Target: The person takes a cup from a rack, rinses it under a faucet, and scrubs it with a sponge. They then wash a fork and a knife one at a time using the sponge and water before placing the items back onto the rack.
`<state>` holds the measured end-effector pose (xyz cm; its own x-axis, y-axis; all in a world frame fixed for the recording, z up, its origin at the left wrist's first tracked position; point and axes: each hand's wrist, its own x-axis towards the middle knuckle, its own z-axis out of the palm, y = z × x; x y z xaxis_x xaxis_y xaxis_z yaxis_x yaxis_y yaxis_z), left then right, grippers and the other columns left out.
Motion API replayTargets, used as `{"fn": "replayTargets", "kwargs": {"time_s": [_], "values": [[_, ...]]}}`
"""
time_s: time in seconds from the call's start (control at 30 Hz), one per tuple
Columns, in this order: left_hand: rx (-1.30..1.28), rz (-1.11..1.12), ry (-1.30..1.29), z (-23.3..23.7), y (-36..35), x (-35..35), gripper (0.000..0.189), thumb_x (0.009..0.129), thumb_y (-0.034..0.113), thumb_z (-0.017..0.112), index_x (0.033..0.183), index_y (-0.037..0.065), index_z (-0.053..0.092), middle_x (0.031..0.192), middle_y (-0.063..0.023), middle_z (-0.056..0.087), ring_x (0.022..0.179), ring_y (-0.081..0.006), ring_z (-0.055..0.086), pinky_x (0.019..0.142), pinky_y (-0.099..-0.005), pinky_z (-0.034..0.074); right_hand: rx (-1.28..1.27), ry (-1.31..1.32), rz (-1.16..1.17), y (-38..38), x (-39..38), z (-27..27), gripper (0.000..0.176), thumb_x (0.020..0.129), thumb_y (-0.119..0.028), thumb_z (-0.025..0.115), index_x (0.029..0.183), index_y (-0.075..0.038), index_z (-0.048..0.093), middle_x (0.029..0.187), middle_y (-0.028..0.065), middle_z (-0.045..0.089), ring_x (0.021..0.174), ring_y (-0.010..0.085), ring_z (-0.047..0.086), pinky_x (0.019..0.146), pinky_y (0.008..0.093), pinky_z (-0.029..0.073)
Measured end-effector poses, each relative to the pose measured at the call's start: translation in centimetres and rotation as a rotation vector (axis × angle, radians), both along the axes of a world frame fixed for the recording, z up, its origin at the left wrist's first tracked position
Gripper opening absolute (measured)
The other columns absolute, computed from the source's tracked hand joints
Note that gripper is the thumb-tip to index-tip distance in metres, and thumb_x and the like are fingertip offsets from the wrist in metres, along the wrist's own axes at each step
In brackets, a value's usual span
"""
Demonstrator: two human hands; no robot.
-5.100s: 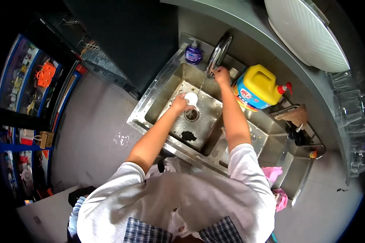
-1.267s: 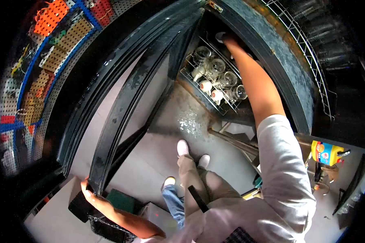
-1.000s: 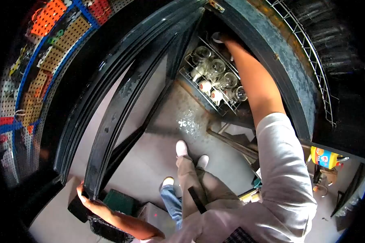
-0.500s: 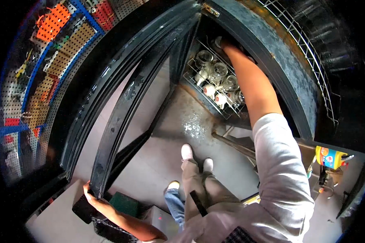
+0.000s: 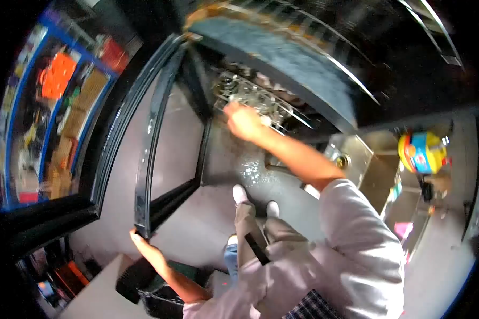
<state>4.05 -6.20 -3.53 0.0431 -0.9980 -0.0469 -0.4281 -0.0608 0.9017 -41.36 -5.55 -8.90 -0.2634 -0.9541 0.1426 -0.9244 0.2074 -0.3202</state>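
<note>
My left hand (image 5: 146,245) is closed round the lower free corner of a dark-framed glass door (image 5: 143,175), which stands wide open. My right hand (image 5: 243,121) is in front of the open cabinet, its fingers curled and a little blurred; I cannot tell what is in them. It overlaps the near edge of a wire rack (image 5: 290,110) in this view. Clear glass jars or cups (image 5: 258,101) stand on the rack, smeared by motion. Behind them, further pale items are partly hidden in the dark cabinet.
A steel sink (image 5: 351,154) is at the right, with a yellow container with a blue label (image 5: 423,153) beyond it. Wet patches shine on the grey floor (image 5: 255,170). A black bin (image 5: 159,290) stands below my left arm, and another person's jean-clad leg (image 5: 231,260) shows beside mine.
My right hand has come out from deep inside the cabinet to the front of the rack. My left hand stays on the door. The view has shifted, showing more of the sink.
</note>
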Motion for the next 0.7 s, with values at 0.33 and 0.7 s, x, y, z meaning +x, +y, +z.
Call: {"fn": "replayTargets", "kwargs": {"time_s": [0.33,0.7], "values": [[0.093,-1.063,-0.291,4.3,17.2,-15.3,0.063,0.079,0.000,0.058,0.134,0.002,0.029,0.110,-0.0139,0.052,0.073,-0.0142,0.049,0.059,-0.0250,0.045,-0.183,-0.498,-0.275,35.1,3.1,12.0,0.025,0.075,-0.011,0.049,0.097,-0.006,0.058,0.091,0.0173,0.060,0.086,0.0362,0.058,0.075,0.0452,0.046],[-0.147,-1.192,-0.282,-0.1,23.0,-40.8,0.071,0.070,-0.009,0.045,0.135,0.003,0.020,0.130,-0.0173,0.042,0.095,-0.0262,0.056,0.073,-0.0301,0.050,-0.246,-0.464,-1.503,81.5,-1.9,8.8,0.015,0.076,-0.015,0.055,0.083,-0.004,0.063,0.074,0.0153,0.064,0.069,0.0287,0.062,0.065,0.0364,0.047]]}}
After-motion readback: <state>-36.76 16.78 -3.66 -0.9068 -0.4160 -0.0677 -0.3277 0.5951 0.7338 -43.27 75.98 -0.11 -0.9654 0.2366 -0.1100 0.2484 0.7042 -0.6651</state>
